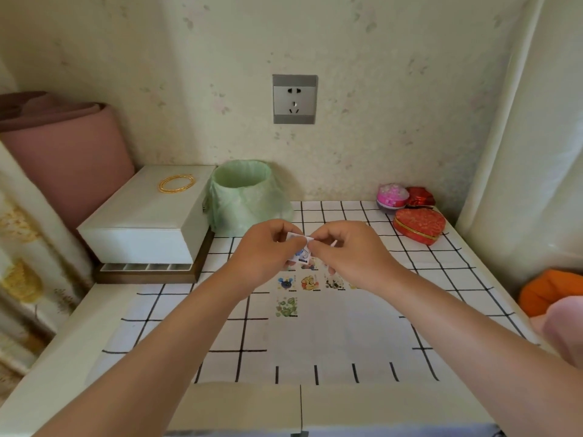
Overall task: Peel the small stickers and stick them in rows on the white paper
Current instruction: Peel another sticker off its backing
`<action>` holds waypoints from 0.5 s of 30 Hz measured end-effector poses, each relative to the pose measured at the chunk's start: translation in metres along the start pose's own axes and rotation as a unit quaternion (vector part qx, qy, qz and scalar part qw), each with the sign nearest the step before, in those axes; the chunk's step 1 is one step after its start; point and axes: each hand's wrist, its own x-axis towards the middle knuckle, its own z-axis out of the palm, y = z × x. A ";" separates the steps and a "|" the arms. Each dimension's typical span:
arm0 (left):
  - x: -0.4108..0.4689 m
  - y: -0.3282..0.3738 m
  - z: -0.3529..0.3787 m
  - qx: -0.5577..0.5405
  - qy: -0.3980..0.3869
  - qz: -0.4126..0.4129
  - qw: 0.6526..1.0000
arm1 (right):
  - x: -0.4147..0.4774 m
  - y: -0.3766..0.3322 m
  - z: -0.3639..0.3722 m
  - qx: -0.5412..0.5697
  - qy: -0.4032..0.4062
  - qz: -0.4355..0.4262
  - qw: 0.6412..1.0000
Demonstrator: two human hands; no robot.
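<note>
A white paper (340,329) lies on the grid-patterned tablecloth in front of me. Several small cartoon stickers (310,282) sit on it in rows, and a green one (286,306) starts a lower row. Above the paper, both hands meet around one small sticker piece (301,244), white with a blue picture. My left hand (265,250) pinches its left side. My right hand (344,247) pinches its upper right corner with thumb and forefinger. The hands hide the top row of stickers in part.
A small bin lined with a green bag (246,197) stands behind the hands. A white box (148,216) with a gold bangle sits at the left. A red heart-shaped tin (419,225) and a pink ball (392,197) lie at the back right.
</note>
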 end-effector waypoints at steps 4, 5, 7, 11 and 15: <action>0.004 0.000 0.007 0.044 0.021 0.027 0.998 | 0.006 0.004 0.001 0.050 0.055 0.019 0.997; 0.004 0.000 0.009 0.052 0.025 0.035 0.998 | 0.006 0.005 0.001 0.060 0.063 0.026 0.996; 0.003 -0.001 0.012 0.056 0.032 0.045 0.997 | 0.006 0.007 0.002 0.049 0.070 0.028 0.996; 0.001 -0.002 0.011 -0.005 0.030 0.025 0.999 | 0.004 -0.001 -0.004 0.110 0.021 0.066 0.992; 0.001 0.001 0.007 -0.036 0.010 0.018 0.999 | 0.005 0.000 -0.015 0.250 -0.072 0.156 0.953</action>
